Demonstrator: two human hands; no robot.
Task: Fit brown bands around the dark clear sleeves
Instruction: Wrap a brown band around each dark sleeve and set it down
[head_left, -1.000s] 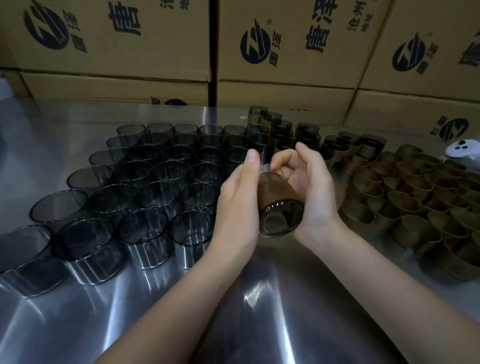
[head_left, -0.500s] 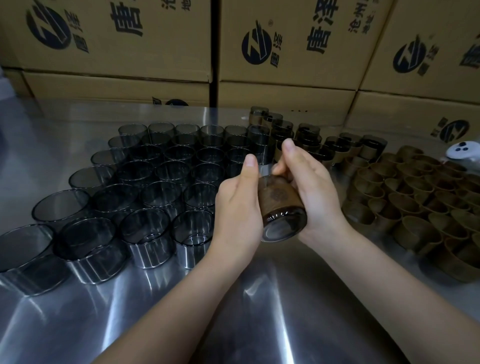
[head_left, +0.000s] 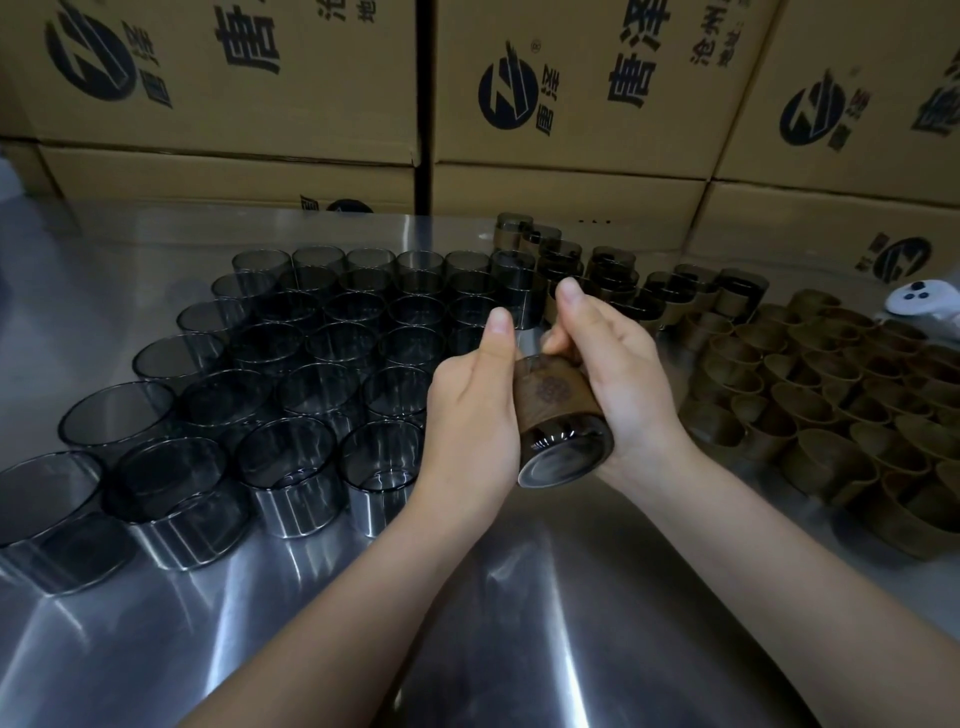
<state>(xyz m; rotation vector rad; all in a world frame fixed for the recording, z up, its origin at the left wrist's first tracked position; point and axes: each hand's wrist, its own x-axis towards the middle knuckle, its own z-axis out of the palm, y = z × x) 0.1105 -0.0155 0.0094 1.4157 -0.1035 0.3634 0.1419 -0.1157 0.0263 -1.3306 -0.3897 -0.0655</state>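
Above the steel tabletop (head_left: 519, 613), at centre, both forearms converge from the lower edge. The left hand (head_left: 470, 415) presses its palm to the left side of a dark clear sleeve (head_left: 563, 460), thumb straight and pointing away; its fingers pass out of sight behind the sleeve. The right hand (head_left: 618, 379) cups the right side, thumb raised, one finger curled over the far end. Both hands grip the sleeve clear of the table. Its axis is tilted: the open near mouth faces the camera and downward, the far end points up and away. A brown band (head_left: 550, 395) encircles it, emblem upward, leaving the near rim uncovered. Bare sleeves (head_left: 311, 364) stand at left, loose brown bands (head_left: 831, 405) at right.
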